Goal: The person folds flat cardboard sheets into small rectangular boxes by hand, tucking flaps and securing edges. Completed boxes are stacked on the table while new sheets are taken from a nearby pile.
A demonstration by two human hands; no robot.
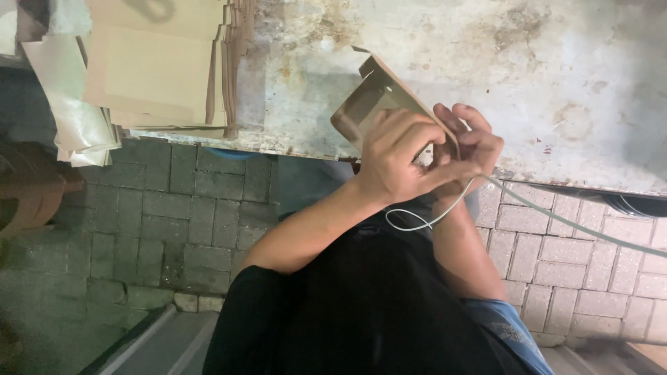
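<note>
At the table [556, 83] edge, I grip a brown paper bag [368, 104] with my left hand [396, 156] while my right hand [476, 142] pinches a white cord [556, 219] at its top, threading seemingly unfinished.

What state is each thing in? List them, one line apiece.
Small brown folded paper bag: held up over the table edge, top flap raised.
Thin white cord: pinched at the bag, one end looped below the hands, the rest running off right.
Left hand: closed on the bag and cord.
Right hand: fingers curled at the bag's edge.
Stack of flat brown cardboard sheets: lying piled on the stained grey table.
</note>
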